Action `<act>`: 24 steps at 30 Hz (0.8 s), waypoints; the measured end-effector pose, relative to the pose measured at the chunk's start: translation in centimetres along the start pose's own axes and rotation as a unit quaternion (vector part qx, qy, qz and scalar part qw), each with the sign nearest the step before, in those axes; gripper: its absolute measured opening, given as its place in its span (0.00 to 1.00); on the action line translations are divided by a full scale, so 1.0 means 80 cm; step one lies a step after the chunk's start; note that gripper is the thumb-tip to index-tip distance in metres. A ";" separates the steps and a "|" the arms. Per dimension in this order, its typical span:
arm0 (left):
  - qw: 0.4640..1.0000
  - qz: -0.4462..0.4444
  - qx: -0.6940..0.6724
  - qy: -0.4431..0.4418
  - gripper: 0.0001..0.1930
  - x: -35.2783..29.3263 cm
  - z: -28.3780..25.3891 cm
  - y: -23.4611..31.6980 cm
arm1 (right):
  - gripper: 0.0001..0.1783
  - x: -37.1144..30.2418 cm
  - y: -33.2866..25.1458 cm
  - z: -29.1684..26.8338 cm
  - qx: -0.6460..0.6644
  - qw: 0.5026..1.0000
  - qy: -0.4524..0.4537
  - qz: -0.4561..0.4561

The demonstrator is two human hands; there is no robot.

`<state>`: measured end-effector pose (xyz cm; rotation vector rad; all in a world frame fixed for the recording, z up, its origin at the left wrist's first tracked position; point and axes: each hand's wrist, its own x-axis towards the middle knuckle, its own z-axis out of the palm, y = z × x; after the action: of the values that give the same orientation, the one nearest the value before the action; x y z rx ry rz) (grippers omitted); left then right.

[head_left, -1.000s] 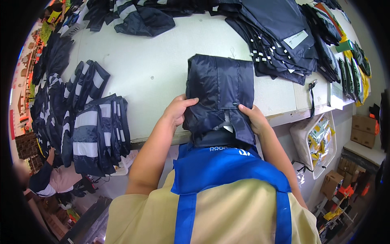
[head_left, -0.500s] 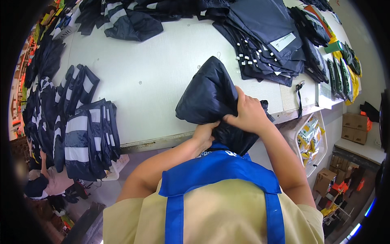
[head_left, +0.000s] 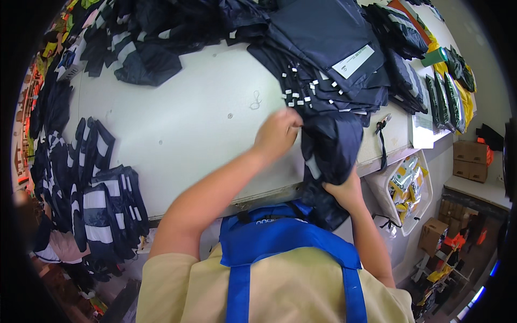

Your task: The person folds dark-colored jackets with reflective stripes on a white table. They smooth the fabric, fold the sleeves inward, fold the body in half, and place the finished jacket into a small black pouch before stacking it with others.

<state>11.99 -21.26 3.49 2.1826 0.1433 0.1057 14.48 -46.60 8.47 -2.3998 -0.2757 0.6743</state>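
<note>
A dark navy garment [head_left: 334, 142] of thin, shiny cloth hangs bunched over the table's near edge, with a light strip on its left side. My right hand [head_left: 347, 191] grips its lower right part, thumb on top and the fingers partly hidden. At the garment's upper left, my left hand [head_left: 279, 133] is raised over the table with its fingers curled together. Slight blur hides what those fingers hold, if anything. Just beyond lies a fanned stack of dark cloth pieces [head_left: 323, 59] with small white tags and a white printed label [head_left: 353, 61].
Folded dark garments with light bands [head_left: 105, 202] hang over the white table's [head_left: 188, 113] left side. More dark garments [head_left: 148, 62] lie at the back. Small black-strapped snips [head_left: 383, 125], packed bags [head_left: 442, 99] and a white bin of packages [head_left: 405, 188] are right. Another person [head_left: 59, 245] is lower left.
My left hand has left the garment's lower part and moved up and away over the table. The garment has shifted right and swung downward, with my right hand now lower on it. The view has shifted.
</note>
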 end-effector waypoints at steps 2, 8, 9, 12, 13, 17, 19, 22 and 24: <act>0.989 0.103 0.019 0.106 0.16 0.087 0.018 -0.003 | 0.51 -0.007 0.020 -0.026 0.057 0.998 0.004 -0.009; 0.942 0.067 0.320 0.079 0.15 0.246 0.070 0.005 | 0.40 -0.024 0.069 -0.079 0.184 0.982 0.004 0.052; 0.940 0.049 0.338 0.008 0.12 0.261 0.067 0.003 | 0.41 -0.026 0.073 -0.087 0.194 0.978 0.000 0.071; 0.953 0.051 0.292 -0.063 0.05 0.257 0.037 0.005 | 0.38 -0.036 0.069 -0.103 0.250 0.963 0.019 0.095; 0.954 0.077 0.284 -0.064 0.05 0.246 0.025 0.006 | 0.38 -0.037 0.074 -0.109 0.262 0.960 0.024 0.096; 0.957 0.182 0.226 -0.023 0.11 0.132 -0.019 -0.006 | 0.36 -0.035 0.058 -0.138 0.271 0.956 0.067 0.096; 0.954 0.177 0.238 -0.040 0.15 0.030 -0.038 -0.016 | 0.36 -0.025 0.040 -0.151 0.240 0.966 0.060 0.067; 0.959 0.073 0.258 -0.096 0.16 -0.120 -0.038 -0.042 | 0.38 0.003 -0.002 -0.150 0.171 0.985 -0.021 0.008; 0.964 -0.004 0.224 -0.141 0.17 -0.192 -0.025 -0.040 | 0.43 0.018 -0.005 -0.122 0.097 0.994 -0.042 -0.026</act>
<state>-3.71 -19.97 1.70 2.6183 0.0118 -0.2674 20.83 -50.81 14.70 -2.1755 -0.2935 0.7448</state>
